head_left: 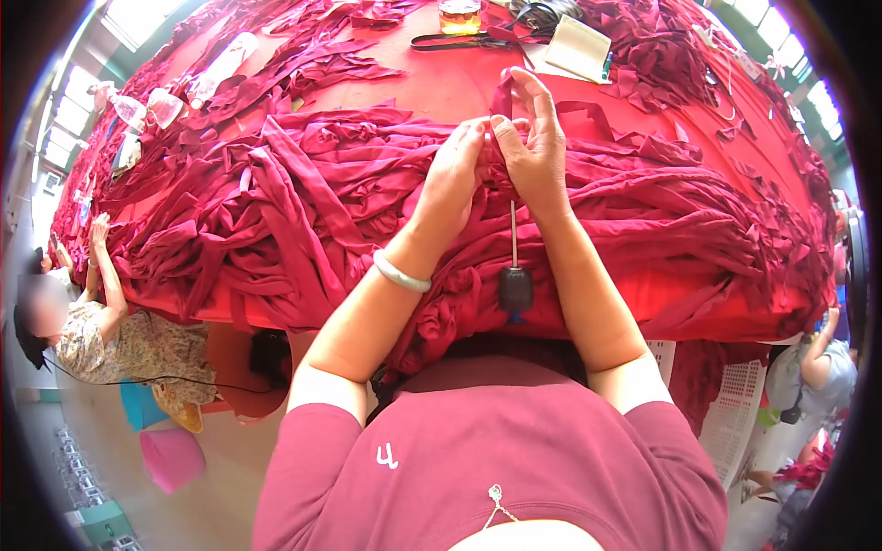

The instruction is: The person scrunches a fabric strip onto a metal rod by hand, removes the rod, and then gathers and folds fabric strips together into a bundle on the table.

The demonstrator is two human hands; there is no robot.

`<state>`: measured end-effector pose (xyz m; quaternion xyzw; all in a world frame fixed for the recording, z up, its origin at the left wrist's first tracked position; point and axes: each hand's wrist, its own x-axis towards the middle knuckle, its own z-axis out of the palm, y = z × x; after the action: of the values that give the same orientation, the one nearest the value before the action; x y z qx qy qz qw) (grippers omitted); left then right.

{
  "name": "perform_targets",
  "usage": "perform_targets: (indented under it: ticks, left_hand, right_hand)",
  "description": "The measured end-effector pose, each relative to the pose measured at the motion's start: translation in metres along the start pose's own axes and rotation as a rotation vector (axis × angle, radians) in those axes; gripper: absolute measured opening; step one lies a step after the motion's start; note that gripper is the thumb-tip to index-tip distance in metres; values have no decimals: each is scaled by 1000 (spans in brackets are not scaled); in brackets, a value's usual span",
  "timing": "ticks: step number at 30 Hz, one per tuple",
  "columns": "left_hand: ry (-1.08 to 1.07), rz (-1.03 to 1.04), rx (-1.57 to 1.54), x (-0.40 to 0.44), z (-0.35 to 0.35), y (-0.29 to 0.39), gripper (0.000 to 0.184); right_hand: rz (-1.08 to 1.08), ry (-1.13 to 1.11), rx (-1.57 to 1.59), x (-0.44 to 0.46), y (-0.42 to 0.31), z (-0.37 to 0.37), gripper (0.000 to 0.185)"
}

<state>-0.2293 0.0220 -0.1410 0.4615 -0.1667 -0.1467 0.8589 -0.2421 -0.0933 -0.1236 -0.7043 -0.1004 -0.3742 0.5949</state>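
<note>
My left hand [450, 179] and my right hand [537, 151] meet above the table, closed on a dark red fabric strip [496, 172] bunched between them. Part of the strip also shows at the raised fingers of my right hand. Out of the bunched cloth, a thin metal shaft [514, 234] points down towards me, ending in a black handle [515, 292] like a screwdriver's. The shaft's far end is hidden by fabric and fingers. Beneath both hands lies a thick heap of dark red strips [303, 220].
Farther back on the red-covered table [427, 78] are a glass of amber liquid [459, 16], a black strap [450, 41] and an open notebook [579, 48]. One person [119, 340] works at the left edge, another [818, 372] sits at the right. A pink bin [173, 459] stands on the floor.
</note>
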Motion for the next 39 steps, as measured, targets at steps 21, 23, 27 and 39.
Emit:
perform_targets:
  ticks: [21,23,27,39]
  left_hand:
    - [-33,-124,-179,6,-7,9,5]
    - [60,-179,-173,-2,0,11,6]
    - [72,-203,-196,8,0,17,11]
    - [72,-129,-88,-8,10,1,9]
  right_hand:
    - [221,-157,10,52,12,-27,37]
    - [248,-174,37,27,5,-25,35]
    - [150,-175,-144,0,-3,-17,28]
    - [175,-204,-82,5,-10,-35,30]
